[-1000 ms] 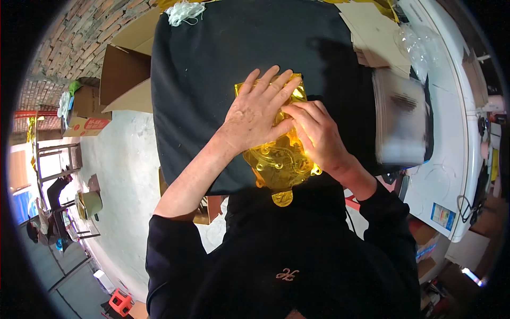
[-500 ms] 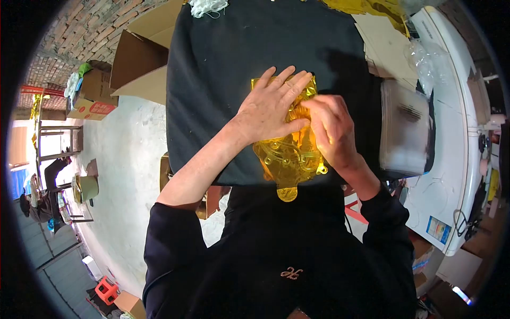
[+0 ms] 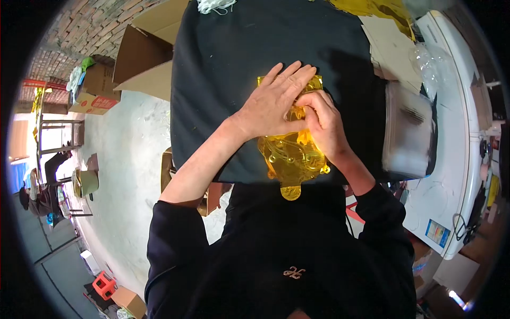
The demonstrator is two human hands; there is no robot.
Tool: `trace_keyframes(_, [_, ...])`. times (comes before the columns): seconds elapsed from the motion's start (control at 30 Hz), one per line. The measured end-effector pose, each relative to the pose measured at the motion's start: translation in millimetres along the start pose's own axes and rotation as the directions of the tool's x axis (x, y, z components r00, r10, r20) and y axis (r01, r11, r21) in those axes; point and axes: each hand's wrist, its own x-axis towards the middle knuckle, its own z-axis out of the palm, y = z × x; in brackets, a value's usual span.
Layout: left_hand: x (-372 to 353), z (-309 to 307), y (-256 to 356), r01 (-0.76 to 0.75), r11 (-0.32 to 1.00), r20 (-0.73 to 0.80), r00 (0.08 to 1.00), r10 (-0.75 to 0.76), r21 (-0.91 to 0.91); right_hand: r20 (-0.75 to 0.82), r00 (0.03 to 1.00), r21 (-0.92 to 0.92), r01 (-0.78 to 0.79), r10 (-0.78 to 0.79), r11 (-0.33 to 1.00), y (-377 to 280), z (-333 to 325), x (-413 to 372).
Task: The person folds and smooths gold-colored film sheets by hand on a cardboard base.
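A shiny gold foil piece (image 3: 292,157) with raised curls and small ring-shaped tabs lies on the black cloth-covered table (image 3: 234,64). Its rounded end tab hangs over the front edge, towards my body. My left hand (image 3: 276,101) is laid flat across its upper part, fingers outstretched and thumb pointing right. Close beside that thumb, my right hand (image 3: 324,122) is curled, thumb and forefinger pinching a gathered bit of the foil near its right side. Both palms hide much of the foil's upper half.
A stack of clear plastic sleeves (image 3: 406,130) lies to the right, below cardboard sheets (image 3: 390,50). More gold foil (image 3: 372,8) and white string (image 3: 215,5) lie at the far edge. An open carton (image 3: 143,58) stands left; a white appliance-like surface (image 3: 446,149) is at right.
My right hand has moved slightly left and tightened its pinch, drawing closer to my left thumb. My left hand stays pressed on the foil. The whole view has shifted slightly.
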Motion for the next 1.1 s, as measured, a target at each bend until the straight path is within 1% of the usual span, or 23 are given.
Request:
trace_keyframes(0.07, [-7.1, -17.0, 2.2, 0.022, 1.000, 0.003, 1.000, -0.022, -0.006, 0.037, 0.999, -0.040, -0.008, 0.009, 0.999, -0.9, -1.3, -1.8])
trace_keyframes(0.1, [-12.6, -27.1, 4.1, 0.032, 0.999, 0.006, 0.999, -0.032, -0.009, 0.054, 0.998, -0.067, 0.023, -0.019, 0.998, 1.3, -0.8, -1.1])
trace_keyframes(0.2, [-49.2, -49.5, 0.9, 0.131, 0.990, -0.073, 0.989, -0.127, 0.047, 0.089, 0.994, -0.089, 0.065, -0.057, 0.994, -2.2, -3.9, 1.6])
trace_keyframes(0.23, [-62.6, -54.5, 5.5, 0.183, 0.982, -0.096, 0.979, -0.178, 0.046, 0.101, 0.994, -0.088, 0.056, -0.047, 0.995, -2.3, -4.3, 0.7])
trace_keyframes(0.33, [-103.4, -61.4, 16.1, 0.268, 0.956, -0.015, 0.963, -0.268, 0.120, 0.122, 0.990, -0.089, 0.079, -0.068, 0.993, -2.8, -5.9, 1.5])
trace_keyframes(0.37, [-110.9, -62.3, 24.1, 0.304, 0.947, -0.009, 0.952, -0.305, 0.103, 0.128, 0.989, -0.090, 0.082, -0.070, 0.993, -2.8, -6.2, 1.4])
trace_keyframes(0.47, [-121.9, -54.3, 40.6, 0.343, 0.933, -0.034, 0.939, -0.341, 0.108, 0.142, 0.987, -0.101, 0.091, -0.077, 0.991, -3.1, -7.4, 1.0])
trace_keyframes(0.63, [-119.0, -48.4, 51.2, 0.351, 0.921, 0.010, 0.934, -0.358, 0.170, 0.153, 0.984, -0.125, 0.113, -0.093, 0.986, -5.7, -8.2, 1.2])
trace_keyframes(0.83, [-117.6, -46.9, 50.9, 0.309, 0.923, 0.066, 0.941, -0.332, 0.229, 0.163, 0.980, -0.156, 0.137, -0.112, 0.978, -4.2, -6.5, -0.5])
trace_keyframes(1.1, [-114.3, -43.8, 48.1, 0.274, 0.934, 0.054, 0.954, -0.294, 0.230, 0.198, 0.972, -0.182, 0.164, -0.128, 0.970, -7.6, -5.8, -0.8])
